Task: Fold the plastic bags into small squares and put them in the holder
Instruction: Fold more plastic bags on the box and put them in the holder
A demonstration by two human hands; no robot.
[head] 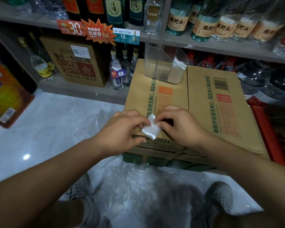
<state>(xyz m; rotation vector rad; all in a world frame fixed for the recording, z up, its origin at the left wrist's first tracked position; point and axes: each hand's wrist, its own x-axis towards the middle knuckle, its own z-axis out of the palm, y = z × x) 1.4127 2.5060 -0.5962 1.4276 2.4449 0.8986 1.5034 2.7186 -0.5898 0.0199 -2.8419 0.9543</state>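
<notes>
On top of the brown printed cardboard box (204, 112), near its front edge, lies a small white folded plastic bag (151, 130), nearly square, with one corner raised. Left hand (123, 127): fingers curled, pinching the bag's left edge. Right hand (179, 124): thumb and forefinger pinching the bag's upper right corner, remaining fingers curled. Both hands rest on the box top. A clear ribbed plastic holder (163, 66) stands upright at the far edge of the same box, well apart from the hands. Its right-hand compartment holds a whitish stack (178, 71), details unclear. Loose clear plastic bags (135, 186) lie crumpled on the pale floor (39, 129) between the box and the person's grey shoes (220, 196). Grey bottle-lined shelves (204, 46) stand behind.
</notes>
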